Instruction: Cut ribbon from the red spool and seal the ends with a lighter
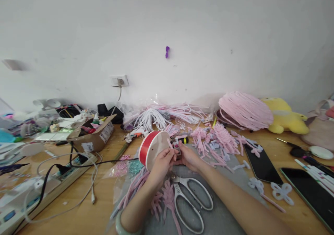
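Observation:
My left hand point(165, 161) pinches a short pink pipe cleaner point(169, 143), whose tip sticks up past the fingers. Close against it on the right, my right hand point(190, 157) is closed, its fingertips meeting the left ones; what it grips is mostly hidden. Just behind the left hand stands a spool of red ribbon point(147, 149) with white sides. Below both hands lie large scissors point(187, 183) with silver handles, blades partly covered. Beside their handles rests a leaf-like twisted pink pipe cleaner piece point(169, 195).
Pink pipe cleaner shapes point(225, 139) are heaped right of centre, before a big pink coil point(245, 110). Bundled white pipe cleaners point(151, 118) lie at the back. A cardboard box point(101, 137) and power strip point(70, 177) occupy the left; phones point(263, 163) lie right.

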`<state>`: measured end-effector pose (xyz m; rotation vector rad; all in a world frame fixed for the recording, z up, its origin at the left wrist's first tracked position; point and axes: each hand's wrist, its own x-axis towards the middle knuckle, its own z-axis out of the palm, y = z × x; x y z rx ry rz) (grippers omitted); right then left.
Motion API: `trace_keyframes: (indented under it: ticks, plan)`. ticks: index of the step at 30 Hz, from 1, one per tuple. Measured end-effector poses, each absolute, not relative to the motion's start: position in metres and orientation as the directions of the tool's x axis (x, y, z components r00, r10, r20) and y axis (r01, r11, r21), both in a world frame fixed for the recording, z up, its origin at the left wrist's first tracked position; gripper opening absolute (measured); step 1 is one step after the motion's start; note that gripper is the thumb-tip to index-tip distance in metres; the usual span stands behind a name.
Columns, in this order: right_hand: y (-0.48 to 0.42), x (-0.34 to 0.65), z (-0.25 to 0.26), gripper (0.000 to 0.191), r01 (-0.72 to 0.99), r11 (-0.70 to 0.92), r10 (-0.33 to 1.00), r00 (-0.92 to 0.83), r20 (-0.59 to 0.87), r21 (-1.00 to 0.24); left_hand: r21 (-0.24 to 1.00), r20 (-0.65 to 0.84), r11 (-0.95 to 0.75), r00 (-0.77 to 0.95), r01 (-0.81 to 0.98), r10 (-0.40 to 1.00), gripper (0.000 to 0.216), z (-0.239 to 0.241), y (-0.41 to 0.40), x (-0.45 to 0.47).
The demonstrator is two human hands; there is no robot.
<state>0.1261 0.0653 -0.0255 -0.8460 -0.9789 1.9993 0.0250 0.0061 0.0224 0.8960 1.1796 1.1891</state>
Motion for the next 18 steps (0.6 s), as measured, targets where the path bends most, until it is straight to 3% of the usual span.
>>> trace_keyframes:
  ticks: [6,13,18]
  plan:
    - [0.059,0.125,-0.019,0.055,-0.235,-0.481,0.773,-0.569,-0.282,-0.845,0.979,-0.152,0.148,-0.017,-0.138,0.988,0.037,0.024,0.003,0.03]
    - [0.057,0.124,-0.016,0.059,-0.258,-0.527,0.741,-0.606,-0.289,-0.81,1.0,-0.001,0.0,-0.073,-0.012,0.997,0.036,0.024,0.002,0.029]
    - [0.054,0.122,-0.016,0.055,-0.246,-0.436,0.839,-0.458,-0.292,-0.865,0.994,0.071,-0.063,-0.092,0.088,0.993,0.04,0.024,0.001,0.029]
